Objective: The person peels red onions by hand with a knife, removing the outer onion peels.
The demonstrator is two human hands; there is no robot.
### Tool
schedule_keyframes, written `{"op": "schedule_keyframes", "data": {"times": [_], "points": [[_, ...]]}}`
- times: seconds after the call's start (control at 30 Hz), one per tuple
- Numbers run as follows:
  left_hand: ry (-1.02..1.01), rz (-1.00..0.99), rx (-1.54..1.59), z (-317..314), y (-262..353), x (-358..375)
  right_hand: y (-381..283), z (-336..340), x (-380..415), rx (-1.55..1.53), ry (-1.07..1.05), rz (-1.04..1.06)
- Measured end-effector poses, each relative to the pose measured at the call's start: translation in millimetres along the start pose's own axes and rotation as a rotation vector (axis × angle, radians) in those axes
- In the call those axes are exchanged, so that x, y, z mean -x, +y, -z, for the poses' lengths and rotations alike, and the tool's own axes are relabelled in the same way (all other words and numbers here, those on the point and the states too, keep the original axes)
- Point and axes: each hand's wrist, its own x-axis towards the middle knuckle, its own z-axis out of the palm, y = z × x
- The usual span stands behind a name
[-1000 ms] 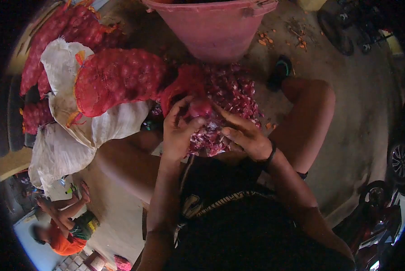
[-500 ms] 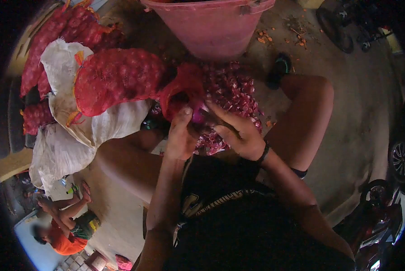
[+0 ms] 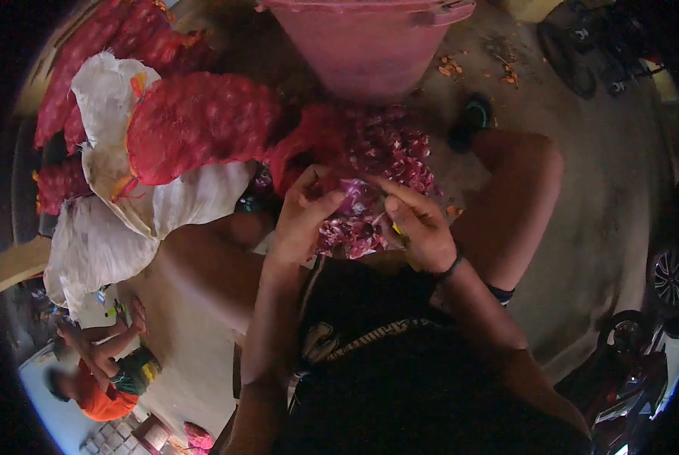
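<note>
My left hand (image 3: pixel 308 215) is closed with thumb and fingers round a shiny purple red onion (image 3: pixel 348 196), above a heap of cut or peeled red onions (image 3: pixel 400 155). Close by on the right, my right hand (image 3: pixel 424 233) is curled, its index finger stretched toward the onion. A small object with a yellow part (image 3: pixel 397 227) shows in its grip; its kind is mostly hidden by the fingers. Just beyond the hands lies the open mouth of a red mesh sack (image 3: pixel 298 152).
A full red mesh sack of onions (image 3: pixel 203 125) rests on white woven sacks (image 3: pixel 101 246) at left, with more mesh sacks (image 3: pixel 116 57) behind. A pink tub (image 3: pixel 362 53) stands ahead. A person in orange (image 3: pixel 108 398) sits at lower left. Motorbikes (image 3: pixel 635 349) stand at right.
My hands have drawn slightly apart, the right one moving down and right. The purple onion now shows more openly between them, and the yellow part has come into sight. The view has shifted slightly.
</note>
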Motion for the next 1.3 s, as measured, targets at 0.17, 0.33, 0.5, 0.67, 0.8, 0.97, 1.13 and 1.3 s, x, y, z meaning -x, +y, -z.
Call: {"op": "schedule_keyframes", "data": {"times": [0.17,0.33,0.5,0.67,0.8,0.97,1.13,1.3], "points": [[-0.112,-0.001,0.059,3,-4,1,-3,8,-7,-0.082,0.101,-0.042],[-0.208,-0.150,0.001,-5,2,7,-1,22,-16,-0.115,0.306,-0.022],[-0.127,-0.112,0.194,-4,-1,1,-2,20,-9,0.260,0.157,0.039],[-0.035,-0.115,0.221,-3,-7,0,-2,5,-3,0.690,-0.067,0.385],[-0.033,-0.062,0.267,-9,-1,3,-5,0,-3,0.800,-0.095,0.410],[-0.021,-0.037,0.251,-4,-6,3,-9,0,-2,0.959,-0.090,0.343],[-0.145,0.006,0.310,0,-6,5,-3,9,-11,0.870,0.112,0.502],[0.015,0.008,0.282,-7,-5,2,-5,0,-6,0.835,-0.036,0.549]]}}
